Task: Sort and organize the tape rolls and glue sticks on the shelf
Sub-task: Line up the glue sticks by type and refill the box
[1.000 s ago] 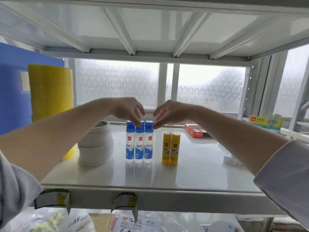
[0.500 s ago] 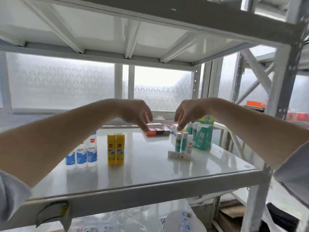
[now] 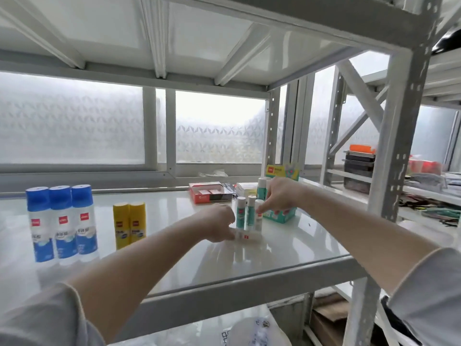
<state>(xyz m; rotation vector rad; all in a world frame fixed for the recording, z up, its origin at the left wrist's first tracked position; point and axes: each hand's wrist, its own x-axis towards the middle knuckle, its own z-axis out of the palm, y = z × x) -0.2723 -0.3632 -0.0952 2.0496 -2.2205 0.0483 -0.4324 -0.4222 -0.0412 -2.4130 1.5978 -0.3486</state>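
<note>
On the white shelf (image 3: 174,265) my left hand (image 3: 219,227) grips one end of a white glue stick (image 3: 249,237) that lies flat. Just behind it stand three small teal-and-white glue sticks (image 3: 241,214). My right hand (image 3: 280,196) reaches over them and pinches the cap of the rightmost one (image 3: 259,219). Three blue-capped glue bottles (image 3: 62,221) stand in a row at the left, with two yellow glue sticks (image 3: 129,224) beside them. No tape rolls are in view.
A red box (image 3: 209,196) lies near the back of the shelf. A green carton (image 3: 283,214) stands behind my right hand, partly hidden. The shelf post (image 3: 396,176) rises at the right front corner. More racks with clutter stand further right.
My view swung right, away from the tape rolls. Both hands left the blue bottles, crossed to the small glue sticks and dropped onto them; the left took hold of the lying stick.
</note>
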